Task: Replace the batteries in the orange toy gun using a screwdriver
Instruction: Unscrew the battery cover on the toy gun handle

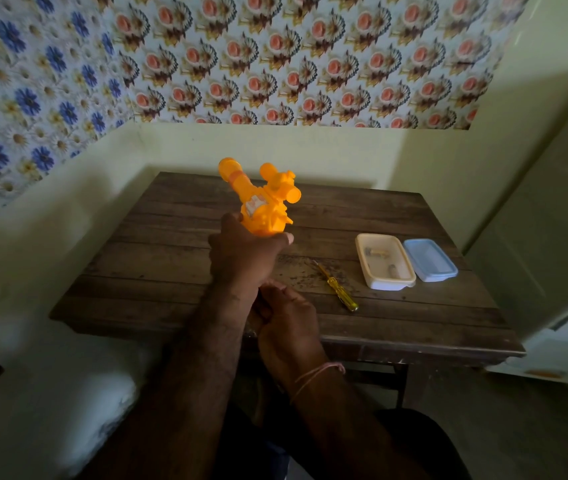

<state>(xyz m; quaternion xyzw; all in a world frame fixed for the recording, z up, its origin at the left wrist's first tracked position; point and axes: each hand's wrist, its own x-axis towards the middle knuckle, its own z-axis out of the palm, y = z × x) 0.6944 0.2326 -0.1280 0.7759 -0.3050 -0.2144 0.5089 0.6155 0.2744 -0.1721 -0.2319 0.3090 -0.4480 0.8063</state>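
The orange toy gun (pixel 263 199) is raised above the wooden table (pixel 171 265), barrel pointing away toward the wall. My left hand (pixel 241 251) is closed around its grip. My right hand (pixel 286 313), with a pink thread on the wrist, is curled just under my left wrist; nothing shows in its fingers. A yellow-handled screwdriver (pixel 336 287) lies on the table to the right of my hands, untouched. Further right, an open white container (pixel 376 282) holds small batteries (pixel 376 252).
A pale blue lid (pixel 429 259) lies beside the container near the table's right edge. The table stands in a corner, with walls behind and to the left. A white appliance (pixel 559 355) stands at the right.
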